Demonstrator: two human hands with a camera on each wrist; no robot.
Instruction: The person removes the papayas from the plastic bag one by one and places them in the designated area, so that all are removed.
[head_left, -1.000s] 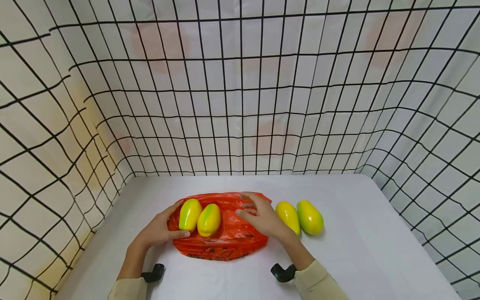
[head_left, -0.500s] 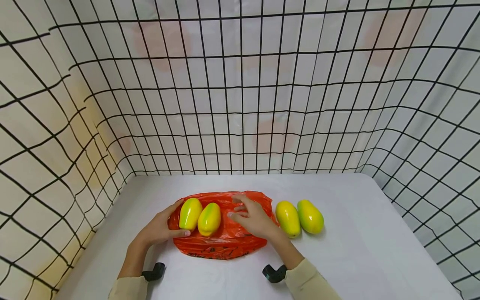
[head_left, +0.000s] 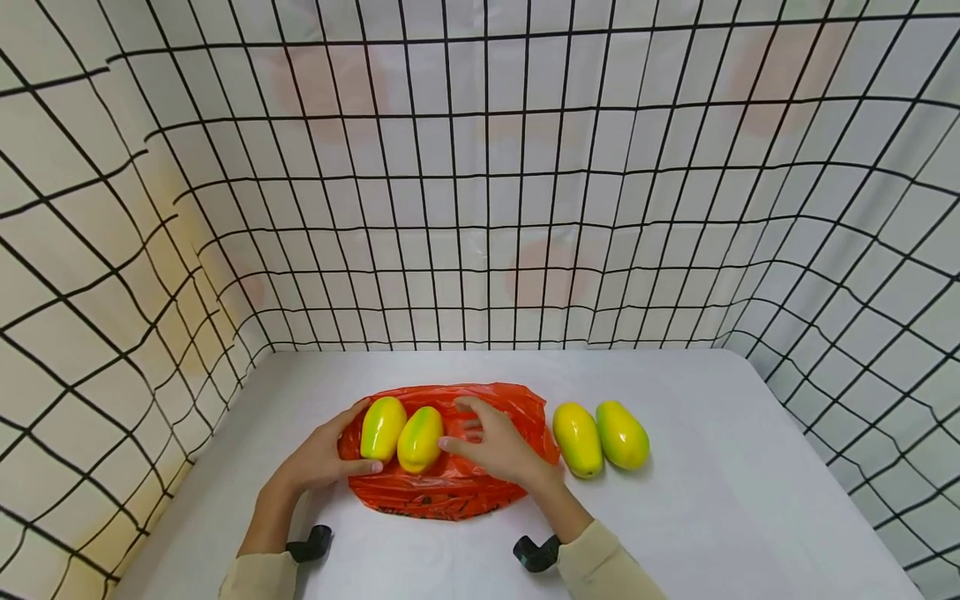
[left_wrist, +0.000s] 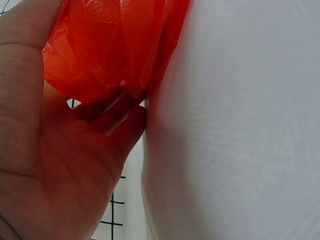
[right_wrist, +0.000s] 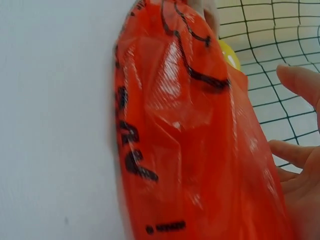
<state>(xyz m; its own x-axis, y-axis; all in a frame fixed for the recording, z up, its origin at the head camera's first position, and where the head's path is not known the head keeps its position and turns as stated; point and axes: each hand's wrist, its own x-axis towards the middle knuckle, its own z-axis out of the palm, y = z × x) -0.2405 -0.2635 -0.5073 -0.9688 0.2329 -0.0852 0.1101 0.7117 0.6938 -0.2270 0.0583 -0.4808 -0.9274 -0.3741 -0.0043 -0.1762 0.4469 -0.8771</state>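
- I see the left hand point(head_left: 326, 452) gripping the red bag point(head_left: 450, 493).
- The right hand point(head_left: 495, 443), half-open, empty, could bump and roll the yellow-green fruit point(head_left: 419, 439) just beside it.

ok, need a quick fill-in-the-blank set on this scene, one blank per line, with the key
1. The colour of the bag is ____.
2. The print on it, seen in the right wrist view, is ____.
3. In the head view, the number of fruits on the table to the right of the bag is ____.
4. The hand at the bag's left end is the person's ____ one.

Missing words: red; black; two; left.
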